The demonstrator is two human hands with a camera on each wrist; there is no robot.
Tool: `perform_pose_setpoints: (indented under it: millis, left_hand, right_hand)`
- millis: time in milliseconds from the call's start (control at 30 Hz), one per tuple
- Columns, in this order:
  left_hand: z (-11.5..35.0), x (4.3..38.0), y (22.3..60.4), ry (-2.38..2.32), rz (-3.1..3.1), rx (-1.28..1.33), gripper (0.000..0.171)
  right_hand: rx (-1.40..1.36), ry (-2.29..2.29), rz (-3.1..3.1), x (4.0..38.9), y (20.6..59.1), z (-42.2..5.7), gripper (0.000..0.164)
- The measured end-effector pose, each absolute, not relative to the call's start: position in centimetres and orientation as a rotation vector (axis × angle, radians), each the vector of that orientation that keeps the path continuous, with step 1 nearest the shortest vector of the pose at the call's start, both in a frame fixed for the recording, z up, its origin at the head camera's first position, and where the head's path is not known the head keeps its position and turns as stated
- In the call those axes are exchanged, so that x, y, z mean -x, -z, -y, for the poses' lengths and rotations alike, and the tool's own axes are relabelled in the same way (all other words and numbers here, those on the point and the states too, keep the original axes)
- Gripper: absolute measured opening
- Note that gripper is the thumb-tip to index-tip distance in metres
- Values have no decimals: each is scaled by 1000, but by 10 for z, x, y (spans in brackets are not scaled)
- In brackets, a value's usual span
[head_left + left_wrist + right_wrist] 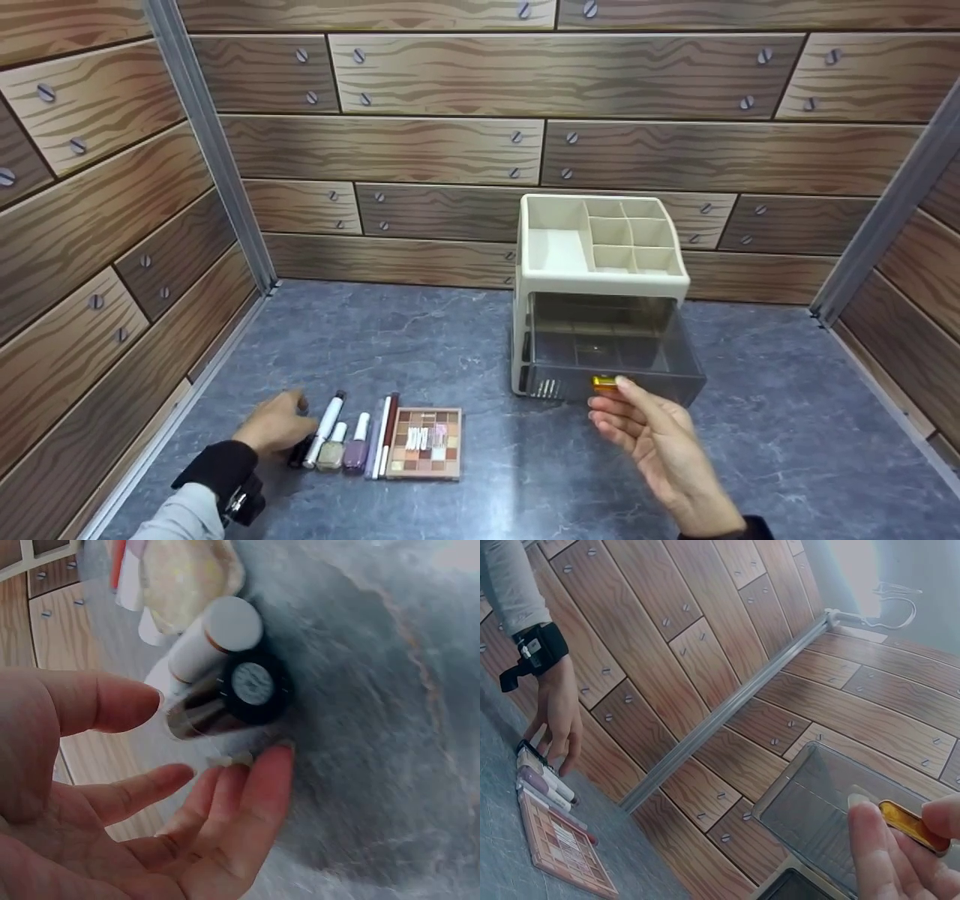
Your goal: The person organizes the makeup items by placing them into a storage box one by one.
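My right hand (660, 442) pinches the gold drawer handle (603, 383) on the front of a clear smoky drawer (667, 352). The drawer stands pulled out of a cream organizer (600, 281). In the right wrist view, thumb and fingers lie at either side of the handle. My left hand (277, 424) is at the left end of a row of cosmetics, its fingers spread around a black-capped tube (256, 686) without a visible grip. Beside that tube lies a white tube (325, 429).
Rightward in the row lie a glittery nail polish (331, 454), a purple nail polish (356, 454), slim pencils (386, 435) and an eyeshadow palette (424, 444). The organizer's top has several compartments. Wood-patterned walls (435, 142) enclose the grey marbled table (375, 322).
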State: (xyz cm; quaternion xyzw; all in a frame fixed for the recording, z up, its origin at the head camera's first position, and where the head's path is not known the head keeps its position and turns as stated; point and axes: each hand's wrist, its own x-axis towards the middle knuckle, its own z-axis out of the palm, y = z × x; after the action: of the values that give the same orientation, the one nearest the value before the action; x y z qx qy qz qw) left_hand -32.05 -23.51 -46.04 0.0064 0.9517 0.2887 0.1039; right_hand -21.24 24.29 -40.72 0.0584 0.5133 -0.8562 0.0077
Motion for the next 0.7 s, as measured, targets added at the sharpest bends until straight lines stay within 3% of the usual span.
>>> perform_pose_setpoints:
  millis: [167,700]
  left_hand:
    - [239,317,464,-926,-2781,2,21]
    - [242,318,465,-976,-2798,-10,21]
  right_hand:
    - [-187,2670,-1605,214,407,-243,22]
    - [-90,2658,-1637,212,410,-245,25]
